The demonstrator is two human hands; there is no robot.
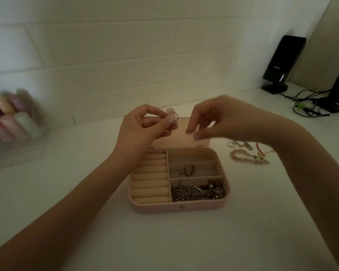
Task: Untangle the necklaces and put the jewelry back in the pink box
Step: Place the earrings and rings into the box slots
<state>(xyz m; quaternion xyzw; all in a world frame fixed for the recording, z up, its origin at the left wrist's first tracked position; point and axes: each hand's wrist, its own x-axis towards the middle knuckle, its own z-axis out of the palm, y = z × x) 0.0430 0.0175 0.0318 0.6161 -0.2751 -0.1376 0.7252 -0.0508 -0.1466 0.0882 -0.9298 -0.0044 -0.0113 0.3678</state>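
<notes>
The pink box (179,207) lies open near the counter's middle, lid tipped back. Its front right compartment holds a heap of silver chains (198,190); the one behind holds a dark earring (188,170); the ring rolls on the left are bare. Above the lid, the left hand (143,125) pinches a small ring (174,116), probably ready for stowing. The right hand (219,118), blurred, hangs with loosely curled fingers gripping nothing. A pink bead bracelet (247,156) waits toward the counter's right edge.
</notes>
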